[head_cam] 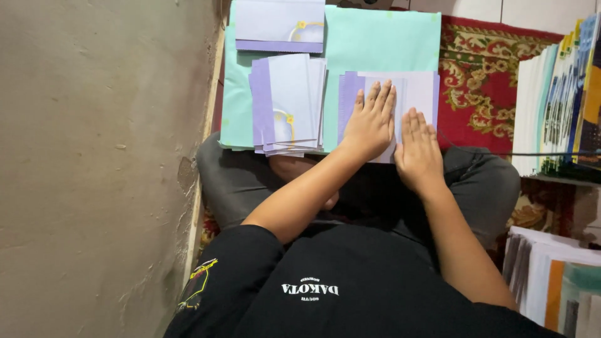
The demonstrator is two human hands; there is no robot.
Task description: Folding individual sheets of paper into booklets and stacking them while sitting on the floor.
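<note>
Head view is showing the left hand and right hand pressing flat, fingers spread, gripping nothing, on a white-and-lilac sheet lying just right of the paper stack. Probably light, floppy, creasable; edges are offering the best hold.

I see mint-green board propped across my crossed legs, over red patterned carpet. On board: stack of folded lilac-white sheets at left, single sheet at right, another folded sheet at far edge.
</note>
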